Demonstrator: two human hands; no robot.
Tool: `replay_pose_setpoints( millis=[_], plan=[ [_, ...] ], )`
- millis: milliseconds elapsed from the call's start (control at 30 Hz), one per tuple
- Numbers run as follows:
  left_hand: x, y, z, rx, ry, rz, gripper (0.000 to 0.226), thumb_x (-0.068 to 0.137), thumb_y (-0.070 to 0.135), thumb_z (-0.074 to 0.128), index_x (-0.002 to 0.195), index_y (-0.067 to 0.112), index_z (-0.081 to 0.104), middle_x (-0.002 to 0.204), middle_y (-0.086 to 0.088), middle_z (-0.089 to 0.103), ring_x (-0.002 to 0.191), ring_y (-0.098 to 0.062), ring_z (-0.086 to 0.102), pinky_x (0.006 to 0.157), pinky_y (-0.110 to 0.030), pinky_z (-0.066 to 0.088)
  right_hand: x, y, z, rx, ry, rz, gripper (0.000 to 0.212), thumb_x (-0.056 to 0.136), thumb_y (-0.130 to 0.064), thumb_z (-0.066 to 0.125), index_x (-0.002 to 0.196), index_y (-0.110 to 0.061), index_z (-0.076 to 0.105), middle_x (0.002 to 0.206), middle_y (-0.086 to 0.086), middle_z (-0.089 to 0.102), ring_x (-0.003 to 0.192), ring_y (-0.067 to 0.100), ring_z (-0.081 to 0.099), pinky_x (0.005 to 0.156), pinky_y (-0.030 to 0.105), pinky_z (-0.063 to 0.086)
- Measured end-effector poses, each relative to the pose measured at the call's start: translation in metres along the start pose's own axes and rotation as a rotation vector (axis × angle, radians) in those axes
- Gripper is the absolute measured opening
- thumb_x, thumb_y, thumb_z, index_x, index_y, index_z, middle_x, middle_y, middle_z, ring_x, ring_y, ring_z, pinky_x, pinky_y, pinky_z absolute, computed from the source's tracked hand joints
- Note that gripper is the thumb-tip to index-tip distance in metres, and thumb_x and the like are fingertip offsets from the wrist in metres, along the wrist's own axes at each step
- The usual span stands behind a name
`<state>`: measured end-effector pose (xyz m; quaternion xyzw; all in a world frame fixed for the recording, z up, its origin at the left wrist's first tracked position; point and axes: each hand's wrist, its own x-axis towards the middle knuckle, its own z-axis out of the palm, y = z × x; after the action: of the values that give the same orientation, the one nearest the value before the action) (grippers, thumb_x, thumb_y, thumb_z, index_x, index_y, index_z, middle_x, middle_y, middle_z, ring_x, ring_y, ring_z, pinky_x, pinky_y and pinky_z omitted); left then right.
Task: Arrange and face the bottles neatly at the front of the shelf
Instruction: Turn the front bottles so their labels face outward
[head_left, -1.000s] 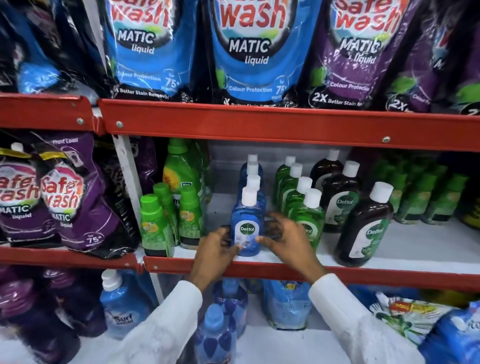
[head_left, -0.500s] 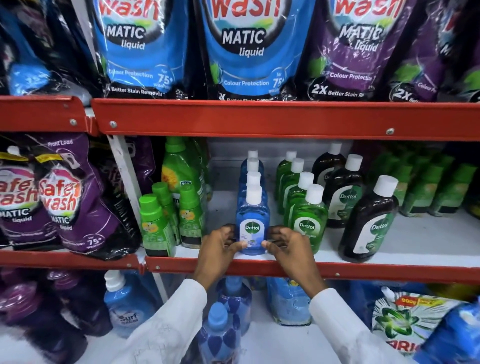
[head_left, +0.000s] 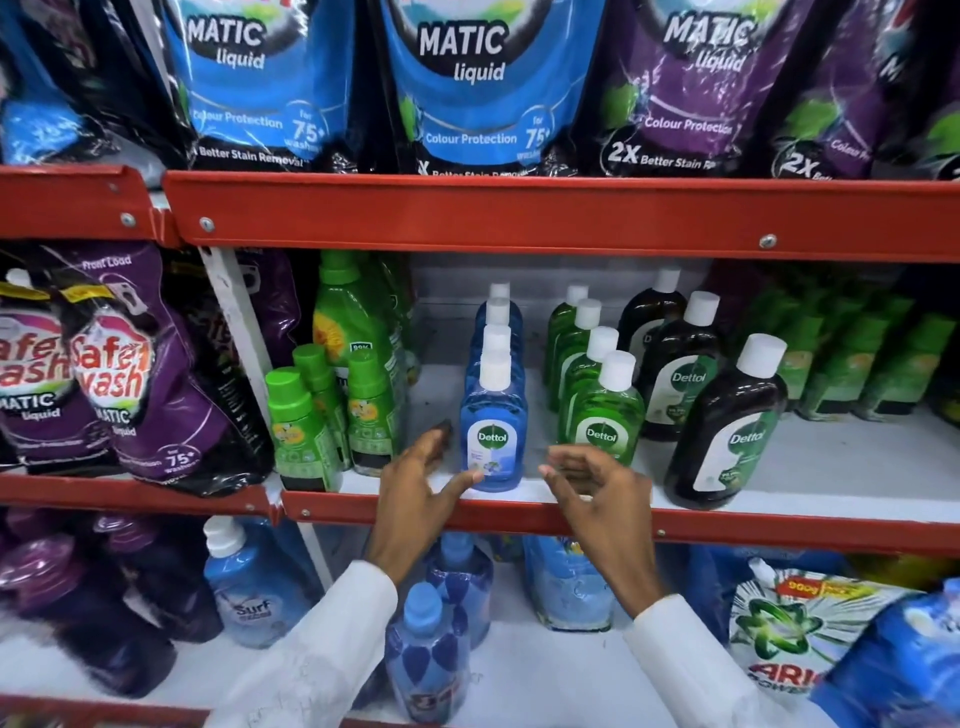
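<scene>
Head view, hidden or cut off: top of the detergent pouches (head_left: 462, 88) on the upper shelf lost past the upper frame edge; rear blue bottles (head_left: 497, 317) masked by the front one, only white caps and shoulders showing.
Head view, hard to read: green bottles (head_left: 852, 358) at the far right of the middle shelf blurred, labels illegible; purple containers (head_left: 78, 597) on the bottom shelf dark and smeared.
Blue Dettol bottle (head_left: 493, 431): upright at the front edge of the middle shelf (head_left: 831, 467), label facing outward, heading a single file running to the back.
Green Dettol bottle (head_left: 602, 415): upright just right of the blue one, set a little back from the red front lip (head_left: 779, 530), label forward, three more lined behind.
Brown Dettol bottle (head_left: 727, 431): near the front edge, further right, turned slightly toward the left; two more behind it.
Small green-capped bottles (head_left: 301, 431): left end of the same shelf, beside the white upright.
Left hand (head_left: 421, 483): released, fingers spread, palm turned toward the blue bottle; thumb tip at or just touching the bottle's lower label, contact not certain.
Right hand (head_left: 597, 488): released, fingers loosely curled, apart from the blue bottle, hovering over the front lip in front of the green bottle's base.
Sleeves (head_left: 332, 644): white, both forearms rising from the lower frame edge across the bottom shelf.
</scene>
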<state>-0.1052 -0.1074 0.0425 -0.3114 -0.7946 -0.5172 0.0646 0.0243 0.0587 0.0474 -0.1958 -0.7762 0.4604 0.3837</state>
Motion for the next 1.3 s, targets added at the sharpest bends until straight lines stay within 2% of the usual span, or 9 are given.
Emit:
replay_pose_setpoints(
  millis=[100, 200, 333, 400, 533, 667, 733, 1067, 1300],
  plan=[
    [-0.037, 0.019, 0.016, 0.043, 0.342, 0.226, 0.022, 0.087, 0.017, 0.071, 0.108, 0.015, 0.066, 0.109, 0.002, 0.065, 0.101, -0.014, 0.061, 0.092, -0.028, 0.048, -0.018, 0.001, -0.031, -0.027, 0.234, -0.079, 0.011, 0.08, -0.009, 0.079, 0.085, -0.017, 0.074, 0.079, -0.005, 0.076, 0.068, 0.007, 0.07, 0.068, 0.027, 0.06],
    [-0.051, 0.044, 0.051, 0.028, 0.253, 0.417, 0.017, 0.083, 0.006, 0.069, 0.099, 0.012, 0.07, 0.099, -0.002, 0.07, 0.096, -0.013, 0.063, 0.092, -0.025, 0.048, -0.014, 0.014, -0.047, -0.133, 0.329, -0.084, 0.019, 0.078, -0.007, 0.077, 0.09, -0.017, 0.068, 0.086, 0.0, 0.07, 0.069, 0.011, 0.066, 0.068, 0.036, 0.059],
    [-0.033, 0.061, 0.09, 0.085, -0.003, 0.265, 0.048, 0.087, 0.02, 0.064, 0.133, 0.012, 0.052, 0.126, -0.011, 0.065, 0.115, -0.02, 0.058, 0.102, -0.025, 0.04, -0.007, 0.027, -0.05, -0.24, 0.232, -0.069, 0.038, 0.081, -0.008, 0.075, 0.117, -0.011, 0.062, 0.108, 0.005, 0.066, 0.085, 0.015, 0.063, 0.087, 0.032, 0.054],
    [-0.025, 0.064, 0.104, 0.132, -0.083, 0.212, 0.055, 0.089, 0.022, 0.063, 0.139, 0.009, 0.042, 0.132, -0.015, 0.061, 0.118, -0.027, 0.057, 0.102, -0.027, 0.037, -0.004, 0.031, -0.053, -0.27, 0.152, -0.067, 0.042, 0.085, -0.01, 0.071, 0.126, -0.007, 0.06, 0.117, 0.009, 0.069, 0.098, 0.018, 0.067, 0.095, 0.03, 0.052],
    [-0.011, 0.069, 0.116, 0.129, -0.113, 0.168, 0.047, 0.088, 0.024, 0.06, 0.13, 0.014, 0.042, 0.115, -0.013, 0.067, 0.1, -0.03, 0.063, 0.087, -0.039, 0.051, 0.008, 0.032, -0.056, -0.241, 0.047, -0.039, 0.039, 0.089, -0.013, 0.066, 0.128, -0.009, 0.061, 0.116, 0.009, 0.075, 0.103, 0.02, 0.072, 0.096, 0.038, 0.057],
    [0.0, 0.066, 0.117, 0.086, -0.08, 0.086, 0.038, 0.087, 0.028, 0.064, 0.121, 0.018, 0.052, 0.104, -0.009, 0.074, 0.093, -0.025, 0.069, 0.082, -0.042, 0.057, 0.012, 0.031, -0.056, -0.234, 0.017, -0.046, 0.029, 0.091, -0.007, 0.063, 0.119, -0.01, 0.067, 0.102, 0.006, 0.078, 0.09, 0.016, 0.074, 0.084, 0.017, 0.05],
    [0.0, 0.064, 0.116, 0.058, -0.056, 0.059, 0.034, 0.085, 0.029, 0.066, 0.116, 0.02, 0.057, 0.101, -0.007, 0.076, 0.09, -0.022, 0.071, 0.081, -0.04, 0.058, 0.013, 0.033, -0.056, -0.246, 0.008, -0.034, 0.027, 0.092, -0.008, 0.062, 0.118, -0.01, 0.068, 0.102, 0.007, 0.078, 0.089, 0.016, 0.073, 0.081, 0.013, 0.046],
    [-0.008, 0.065, 0.113, -0.007, -0.023, 0.072, 0.028, 0.086, 0.032, 0.07, 0.111, 0.023, 0.064, 0.099, 0.001, 0.077, 0.084, -0.004, 0.071, 0.08, -0.035, 0.061, 0.016, 0.038, -0.058, -0.271, -0.022, -0.039, 0.029, 0.095, -0.013, 0.058, 0.123, -0.008, 0.065, 0.106, 0.013, 0.078, 0.091, 0.025, 0.074, 0.086, 0.03, 0.056],
    [-0.008, 0.063, 0.113, 0.015, -0.021, 0.085, 0.028, 0.085, 0.033, 0.071, 0.109, 0.02, 0.065, 0.098, -0.001, 0.077, 0.082, -0.003, 0.07, 0.078, -0.029, 0.061, 0.017, 0.041, -0.062, -0.295, -0.046, -0.036, 0.031, 0.096, -0.018, 0.058, 0.125, -0.01, 0.065, 0.108, 0.011, 0.077, 0.092, 0.023, 0.074, 0.086, 0.027, 0.055]
  ],
)
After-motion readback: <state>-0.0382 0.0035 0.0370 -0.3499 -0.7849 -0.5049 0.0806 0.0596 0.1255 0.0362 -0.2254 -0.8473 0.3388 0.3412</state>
